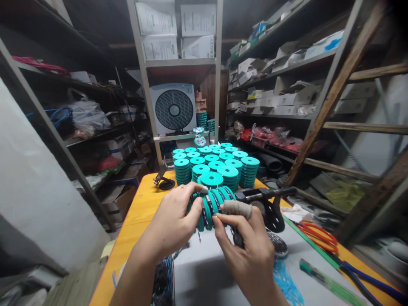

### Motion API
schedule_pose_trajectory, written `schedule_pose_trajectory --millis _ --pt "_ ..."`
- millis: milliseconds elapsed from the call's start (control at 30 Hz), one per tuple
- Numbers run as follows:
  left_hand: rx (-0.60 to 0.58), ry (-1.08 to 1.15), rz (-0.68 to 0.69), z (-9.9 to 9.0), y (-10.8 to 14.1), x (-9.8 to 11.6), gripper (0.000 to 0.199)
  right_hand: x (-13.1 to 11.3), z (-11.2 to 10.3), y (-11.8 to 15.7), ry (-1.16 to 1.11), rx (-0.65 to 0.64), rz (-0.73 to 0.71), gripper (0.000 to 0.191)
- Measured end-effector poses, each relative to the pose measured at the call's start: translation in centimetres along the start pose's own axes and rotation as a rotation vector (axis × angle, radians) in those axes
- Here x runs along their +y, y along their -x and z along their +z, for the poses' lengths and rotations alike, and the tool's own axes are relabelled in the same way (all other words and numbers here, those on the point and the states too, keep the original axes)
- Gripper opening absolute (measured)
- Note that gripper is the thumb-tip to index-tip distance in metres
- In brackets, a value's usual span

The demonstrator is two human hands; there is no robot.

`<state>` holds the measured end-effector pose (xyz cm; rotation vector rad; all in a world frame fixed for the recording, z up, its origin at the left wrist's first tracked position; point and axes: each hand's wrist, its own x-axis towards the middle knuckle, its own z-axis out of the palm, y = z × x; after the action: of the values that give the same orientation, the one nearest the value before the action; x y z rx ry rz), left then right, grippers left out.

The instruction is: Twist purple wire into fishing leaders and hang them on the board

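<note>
A row of several teal spools, turned on edge and pressed side by side, is held above the front of the table. My left hand wraps round the left end of the row, fingers over the top and thumb on the near side. At the row's right part, my right hand pinches with thumb and finger against the spool edges; one finger wears a grey wrap. Whatever lies between those fingertips is too small to make out. Directly behind stand stacks of teal spools.
A black winding device is mounted right of my hands. Red-handled scissors, blue-handled pliers and a green tube lie at right. A small black stand is at the yellow table's left edge. Shelves surround the table.
</note>
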<state>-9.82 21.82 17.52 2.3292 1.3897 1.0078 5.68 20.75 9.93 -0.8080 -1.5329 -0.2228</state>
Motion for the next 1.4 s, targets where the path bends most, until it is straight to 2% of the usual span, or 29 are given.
schedule_pose_trajectory --millis 367,500,600,733,1000,1400 --pt "-0.014 0.01 -0.016 0.06 -0.11 0.1 0.022 0.23 0.07 0.0 -0.024 -0.02 -0.023 0.01" --pt "0.0 0.125 0.131 -0.07 0.19 0.12 0.023 0.45 -0.04 0.25 -0.026 -0.025 0.01 0.008" --pt "-0.044 0.118 0.195 -0.24 0.41 0.27 0.022 0.56 -0.12 0.19 -0.051 -0.023 0.063 0.008" --pt "-0.042 0.053 0.196 -0.11 0.33 0.36 0.019 0.51 -0.19 -0.02 -0.109 -0.02 0.126 0.008" --pt "-0.015 0.07 0.189 0.32 -0.04 0.23 0.01 0.68 -0.15 0.32 -0.123 -0.031 0.169 0.007" --pt "-0.025 0.091 0.181 0.14 -0.06 0.13 0.01 0.55 -0.12 0.39 -0.089 -0.022 0.154 0.006"
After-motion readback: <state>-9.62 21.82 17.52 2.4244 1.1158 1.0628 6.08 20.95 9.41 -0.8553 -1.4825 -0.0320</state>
